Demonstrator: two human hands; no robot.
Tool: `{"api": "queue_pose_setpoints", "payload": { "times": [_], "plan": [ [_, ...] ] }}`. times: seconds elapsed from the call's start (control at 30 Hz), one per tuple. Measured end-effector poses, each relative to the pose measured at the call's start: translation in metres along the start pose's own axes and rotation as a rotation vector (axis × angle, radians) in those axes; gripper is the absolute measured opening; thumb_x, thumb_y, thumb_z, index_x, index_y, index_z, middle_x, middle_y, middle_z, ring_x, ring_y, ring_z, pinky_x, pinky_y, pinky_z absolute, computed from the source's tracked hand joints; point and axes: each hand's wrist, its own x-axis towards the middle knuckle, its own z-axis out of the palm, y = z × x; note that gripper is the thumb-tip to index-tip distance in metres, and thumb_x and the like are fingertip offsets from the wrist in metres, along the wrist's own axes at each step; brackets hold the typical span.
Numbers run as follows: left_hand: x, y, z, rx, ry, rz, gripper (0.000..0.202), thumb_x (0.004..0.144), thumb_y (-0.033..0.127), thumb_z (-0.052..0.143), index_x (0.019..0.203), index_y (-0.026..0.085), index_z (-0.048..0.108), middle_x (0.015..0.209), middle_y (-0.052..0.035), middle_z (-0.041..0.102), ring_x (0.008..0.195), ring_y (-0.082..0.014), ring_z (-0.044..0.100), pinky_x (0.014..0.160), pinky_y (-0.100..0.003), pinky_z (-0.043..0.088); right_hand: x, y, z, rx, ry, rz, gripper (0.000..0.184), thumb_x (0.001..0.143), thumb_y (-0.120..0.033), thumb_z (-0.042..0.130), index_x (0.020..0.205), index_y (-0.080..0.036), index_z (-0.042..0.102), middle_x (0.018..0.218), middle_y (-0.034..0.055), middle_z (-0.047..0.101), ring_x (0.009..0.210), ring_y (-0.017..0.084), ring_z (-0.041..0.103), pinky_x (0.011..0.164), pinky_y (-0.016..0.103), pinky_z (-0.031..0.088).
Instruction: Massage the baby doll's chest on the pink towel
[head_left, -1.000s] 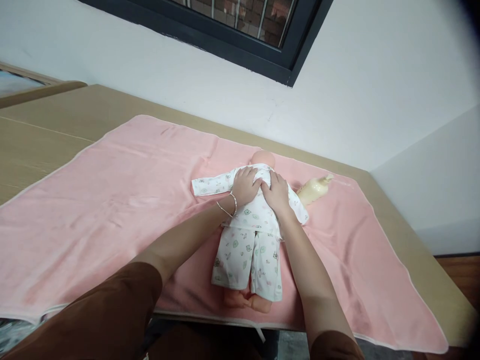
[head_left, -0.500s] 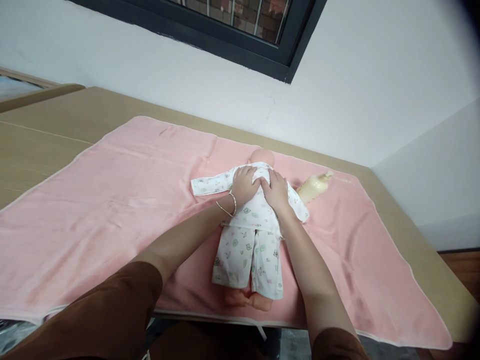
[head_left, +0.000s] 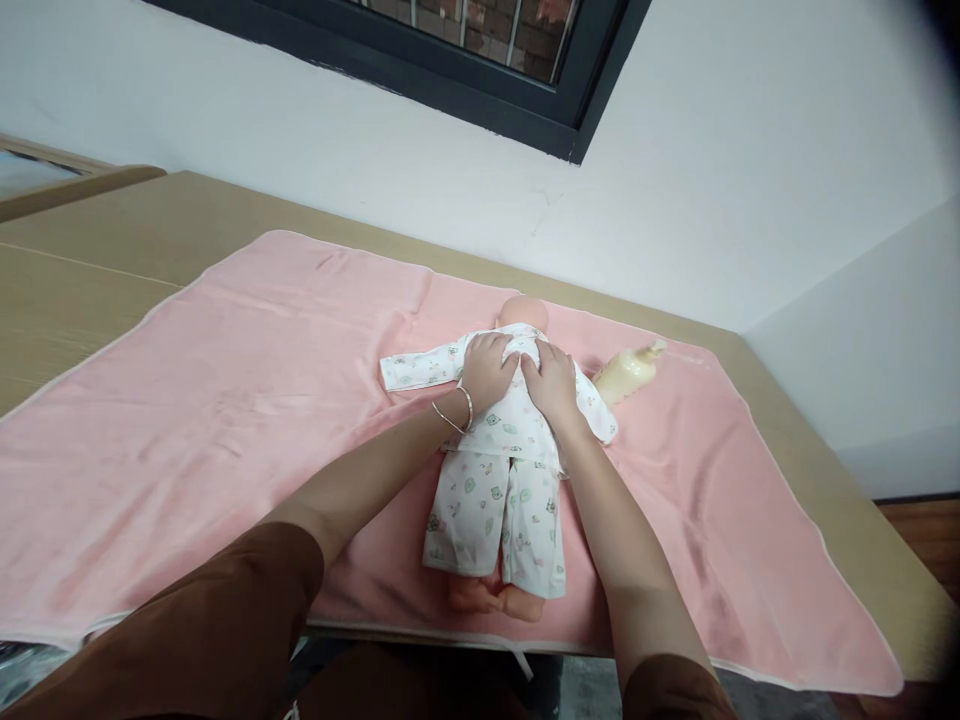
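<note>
A baby doll [head_left: 523, 312] in a white printed top [head_left: 506, 435] and matching trousers [head_left: 465, 515] lies stretched out, its head toward the wall and its bare feet near the front edge. No face shows on it. My left hand [head_left: 489, 370], with a bracelet at the wrist, rests open on the left of the doll's upper body. Beside it, my right hand [head_left: 553, 382] lies open on the right side, fingers pointing toward the head. The thumbs come close together at the middle. A bottle [head_left: 628, 372] with pale yellow contents lies just right of the doll's right sleeve.
A pink blanket [head_left: 247, 400] is spread under the doll over a wooden table [head_left: 217, 215], with folds on both sides. Behind stands a white wall [head_left: 450, 200] with a dark-framed window [head_left: 577, 130]. The blanket's front edge hangs at the table edge near my body.
Both hands stay on the doll's upper body with hardly any shift. The whole view has moved very slightly; the doll and bottle lie as before.
</note>
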Motion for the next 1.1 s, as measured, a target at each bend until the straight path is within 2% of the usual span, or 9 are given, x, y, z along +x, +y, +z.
{"api": "queue_pose_setpoints", "payload": {
  "times": [0.2, 0.3, 0.4, 0.5, 0.63, 0.77, 0.9, 1.0, 1.1],
  "plan": [
    [-0.003, 0.005, -0.002, 0.062, 0.048, 0.012, 0.021, 0.094, 0.031, 0.051, 0.106, 0.02, 0.064, 0.107, -0.0088, 0.068, 0.108, -0.026, 0.058, 0.099, -0.041, 0.042, -0.004, -0.005, -0.001, -0.05, 0.099, -0.121, 0.035, 0.097, -0.026, 0.039, 0.113, -0.014, 0.068, 0.115, 0.014, 0.071, 0.11, 0.028, 0.062, 0.105, 0.043, 0.036],
    [-0.006, 0.009, -0.003, 0.142, 0.092, -0.011, 0.017, 0.093, 0.033, 0.054, 0.095, 0.02, 0.065, 0.1, -0.0101, 0.067, 0.103, -0.0279, 0.058, 0.093, -0.042, 0.044, -0.009, -0.01, 0.001, -0.074, 0.156, -0.108, 0.034, 0.097, -0.025, 0.04, 0.099, -0.016, 0.072, 0.109, 0.0137, 0.074, 0.104, 0.027, 0.066, 0.099, 0.038, 0.042],
    [-0.008, 0.013, -0.005, 0.187, 0.12, -0.053, 0.018, 0.091, 0.034, 0.055, 0.094, 0.019, 0.065, 0.1, -0.0112, 0.067, 0.103, -0.029, 0.058, 0.091, -0.042, 0.044, -0.013, -0.013, 0.001, -0.051, 0.187, -0.018, 0.034, 0.097, -0.03, 0.042, 0.106, -0.017, 0.072, 0.117, 0.0133, 0.072, 0.109, 0.027, 0.065, 0.095, 0.036, 0.046],
    [-0.008, 0.015, -0.006, 0.167, 0.116, -0.062, 0.022, 0.091, 0.033, 0.054, 0.103, 0.019, 0.066, 0.108, -0.0102, 0.069, 0.107, -0.0281, 0.059, 0.095, -0.041, 0.044, -0.01, -0.01, 0.0, -0.014, 0.158, 0.017, 0.038, 0.096, -0.033, 0.044, 0.119, -0.014, 0.068, 0.125, 0.0151, 0.068, 0.119, 0.029, 0.061, 0.1, 0.039, 0.045],
    [-0.003, 0.012, -0.006, 0.145, 0.027, -0.047, 0.032, 0.092, 0.032, 0.052, 0.119, 0.019, 0.062, 0.124, -0.0094, 0.066, 0.119, -0.0276, 0.056, 0.105, -0.043, 0.039, 0.003, 0.004, 0.003, 0.029, 0.052, -0.058, 0.048, 0.094, -0.031, 0.044, 0.133, -0.007, 0.058, 0.139, 0.019, 0.059, 0.132, 0.031, 0.05, 0.113, 0.047, 0.035],
    [0.003, 0.006, -0.005, 0.107, -0.073, 0.017, 0.034, 0.095, 0.029, 0.047, 0.126, 0.021, 0.059, 0.133, -0.0076, 0.062, 0.126, -0.0245, 0.053, 0.111, -0.043, 0.034, 0.01, 0.016, 0.006, 0.055, -0.014, -0.125, 0.051, 0.093, -0.029, 0.042, 0.138, -0.009, 0.054, 0.144, 0.018, 0.055, 0.135, 0.03, 0.047, 0.114, 0.048, 0.034],
    [0.001, 0.003, -0.002, 0.083, 0.014, 0.049, 0.027, 0.094, 0.028, 0.049, 0.116, 0.02, 0.062, 0.123, -0.0072, 0.068, 0.118, -0.0241, 0.058, 0.107, -0.04, 0.038, 0.002, 0.008, 0.004, 0.058, 0.058, -0.118, 0.044, 0.092, -0.026, 0.041, 0.128, -0.013, 0.063, 0.135, 0.0144, 0.062, 0.128, 0.028, 0.053, 0.112, 0.044, 0.037],
    [-0.004, 0.005, -0.001, 0.105, 0.096, 0.022, 0.019, 0.092, 0.031, 0.053, 0.1, 0.019, 0.065, 0.107, -0.0091, 0.07, 0.107, -0.0258, 0.061, 0.099, -0.039, 0.043, -0.008, -0.005, 0.0, 0.025, 0.139, -0.017, 0.038, 0.094, -0.031, 0.042, 0.116, -0.015, 0.068, 0.119, 0.0138, 0.07, 0.113, 0.029, 0.061, 0.101, 0.04, 0.044],
    [-0.008, 0.008, -0.002, 0.115, 0.151, -0.019, 0.017, 0.09, 0.033, 0.055, 0.093, 0.019, 0.065, 0.1, -0.0093, 0.07, 0.103, -0.0263, 0.061, 0.095, -0.039, 0.045, -0.012, -0.012, -0.004, -0.009, 0.146, 0.071, 0.037, 0.093, -0.038, 0.044, 0.113, -0.016, 0.066, 0.108, 0.0131, 0.071, 0.104, 0.03, 0.063, 0.091, 0.04, 0.046]
  ]
}}
